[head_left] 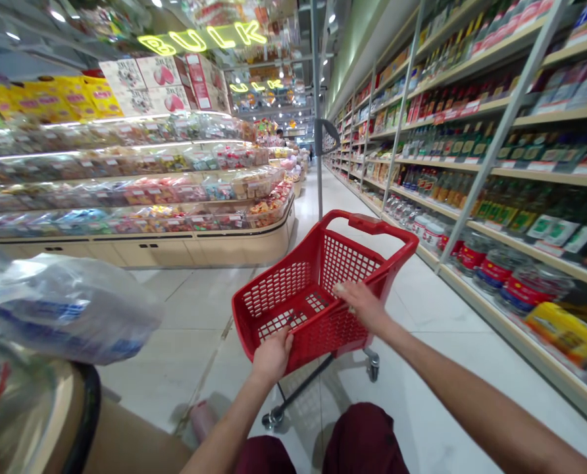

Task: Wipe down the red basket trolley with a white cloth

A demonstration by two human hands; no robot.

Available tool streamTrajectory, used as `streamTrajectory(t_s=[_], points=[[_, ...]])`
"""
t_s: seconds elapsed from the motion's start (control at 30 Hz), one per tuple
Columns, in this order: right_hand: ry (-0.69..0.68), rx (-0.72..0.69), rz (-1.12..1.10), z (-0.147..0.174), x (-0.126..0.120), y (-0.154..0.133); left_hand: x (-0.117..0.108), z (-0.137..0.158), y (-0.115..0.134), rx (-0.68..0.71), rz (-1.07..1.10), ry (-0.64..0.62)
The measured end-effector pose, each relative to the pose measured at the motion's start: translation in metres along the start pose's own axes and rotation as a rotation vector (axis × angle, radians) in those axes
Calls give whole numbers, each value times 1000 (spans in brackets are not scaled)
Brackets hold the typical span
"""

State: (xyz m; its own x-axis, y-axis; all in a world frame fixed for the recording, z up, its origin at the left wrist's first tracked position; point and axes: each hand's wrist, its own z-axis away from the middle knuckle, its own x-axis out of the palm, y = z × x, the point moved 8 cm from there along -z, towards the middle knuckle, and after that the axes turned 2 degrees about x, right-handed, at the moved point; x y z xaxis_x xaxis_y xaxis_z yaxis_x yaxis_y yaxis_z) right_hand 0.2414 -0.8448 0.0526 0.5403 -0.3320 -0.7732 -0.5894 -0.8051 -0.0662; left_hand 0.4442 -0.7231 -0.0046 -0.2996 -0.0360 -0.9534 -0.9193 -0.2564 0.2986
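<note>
A red plastic shopping cart (340, 349) with a lattice basket stands turned at an angle right before me, and nothing shows inside its basket. My left hand (272, 355) is closed over the near rim, toward the basket's lower left end. Farther right along the same rim, my right hand (362, 304) grips it with the fingers curled over into the basket. The cart's raised handle (370, 224) is at its far right end, untouched by either hand. Below it, metal legs with caster wheels (372, 364) rest on the white tiled floor.
Shelves of bottles and jars (515, 276) line the right side. On the left, a tiered display of packaged sweets (175, 197) has a rounded corner. A counter (83, 421) with a roll of plastic bags (76, 303) stands close at left. A thin metal pole (318, 164) rises behind the cart.
</note>
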Motion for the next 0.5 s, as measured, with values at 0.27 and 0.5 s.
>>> streamTrajectory(t_s=[0.27,0.5], points=[[32,52,2,-8,7,-20,-1,7,-11,-32,-44,1],[-30,103,86,0,-1,-2,2,12,-9,-60,-74,-3]])
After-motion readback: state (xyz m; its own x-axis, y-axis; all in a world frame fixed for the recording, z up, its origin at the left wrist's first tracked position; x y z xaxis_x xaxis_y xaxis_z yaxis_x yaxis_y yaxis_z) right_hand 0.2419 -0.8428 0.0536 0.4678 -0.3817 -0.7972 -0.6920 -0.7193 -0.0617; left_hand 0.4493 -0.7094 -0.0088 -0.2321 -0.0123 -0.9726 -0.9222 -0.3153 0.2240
